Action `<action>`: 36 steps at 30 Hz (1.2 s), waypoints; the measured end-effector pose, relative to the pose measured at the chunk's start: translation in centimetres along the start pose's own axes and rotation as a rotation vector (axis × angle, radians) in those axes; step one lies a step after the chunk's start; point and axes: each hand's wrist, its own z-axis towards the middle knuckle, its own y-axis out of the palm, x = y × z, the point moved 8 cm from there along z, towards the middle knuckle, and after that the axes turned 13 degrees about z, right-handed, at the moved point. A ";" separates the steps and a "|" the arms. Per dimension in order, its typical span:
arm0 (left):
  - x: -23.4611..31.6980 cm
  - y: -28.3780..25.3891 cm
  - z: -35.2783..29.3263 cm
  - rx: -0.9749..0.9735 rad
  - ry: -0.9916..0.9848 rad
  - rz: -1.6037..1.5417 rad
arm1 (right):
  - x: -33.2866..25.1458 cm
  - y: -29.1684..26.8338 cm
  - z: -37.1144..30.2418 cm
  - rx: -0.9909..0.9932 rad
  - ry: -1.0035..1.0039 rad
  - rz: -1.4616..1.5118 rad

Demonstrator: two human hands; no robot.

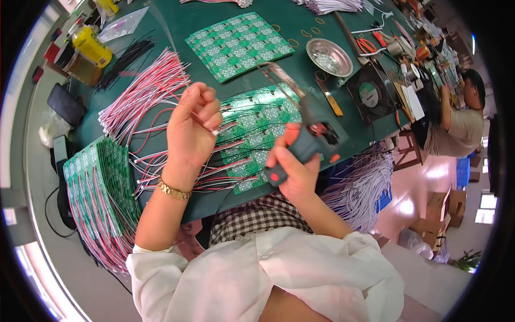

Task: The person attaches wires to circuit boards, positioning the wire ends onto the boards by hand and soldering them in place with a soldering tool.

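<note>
My left hand (193, 126) is closed around thin red and white wires (145, 91), raised over a green circuit board panel (252, 134) that lies on the dark green table (177, 21). In my right hand (295, 172) I grip a soldering gun (300, 145) with a teal body, a red trigger and a long tip angled up over the board. Wires soldered to the panel trail off to the left under my left wrist, which wears a gold watch band.
A second green panel (238, 45) lies farther back. Finished boards with wires are stacked at the left (99, 193). A metal dish (329, 56), a small fan (370, 94), a yellow bottle (92, 47) and tools stand around. Another person (461, 118) sits at the right.
</note>
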 end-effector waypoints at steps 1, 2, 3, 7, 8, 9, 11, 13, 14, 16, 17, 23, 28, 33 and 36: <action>-0.7 0.7 -0.1 -0.006 -0.014 0.004 | 0.4 0.4 0.4 0.012 -0.010 0.003; -1.6 1.2 -0.2 0.055 -0.018 0.080 | 1.0 0.7 0.7 0.049 0.029 -0.016; -2.2 1.3 -0.3 0.115 -0.020 0.156 | 1.7 0.8 1.0 0.085 0.068 -0.035; -3.7 1.2 -1.0 0.116 -0.031 0.258 | 3.1 1.6 1.4 0.087 0.130 0.047; -4.0 1.6 -1.3 0.021 -0.084 0.226 | 3.3 1.7 1.3 0.075 0.131 0.076; -4.1 1.8 -1.4 0.015 -0.089 0.225 | 3.4 1.9 1.3 0.062 0.131 0.105; -4.1 2.2 -1.8 0.001 -0.064 0.247 | 3.3 1.7 1.5 0.065 0.113 0.137; -4.2 1.9 -1.7 0.004 -0.024 0.296 | 3.2 1.4 1.8 0.105 0.115 0.138; -4.0 1.8 -1.6 0.010 0.018 0.348 | 3.2 1.4 1.9 0.100 0.114 0.141; -4.0 2.1 -1.9 -0.009 -0.005 0.349 | 3.0 0.6 2.0 0.157 0.094 0.060; -4.1 2.3 -2.0 -0.025 -0.033 0.345 | 2.9 0.6 2.2 0.148 0.094 0.071; -4.7 2.7 -1.5 -0.019 -0.027 0.383 | 1.7 0.1 2.3 0.146 0.054 -0.022; -6.7 3.6 -2.4 -0.113 -0.207 0.630 | 0.8 -0.2 2.6 0.124 -0.030 -0.056; -6.5 2.4 -2.5 0.016 -0.197 0.575 | 0.4 0.1 2.5 0.115 -0.063 -0.138; -6.1 2.5 -2.3 0.056 -0.181 0.622 | 0.7 -0.1 2.5 0.130 -0.036 -0.157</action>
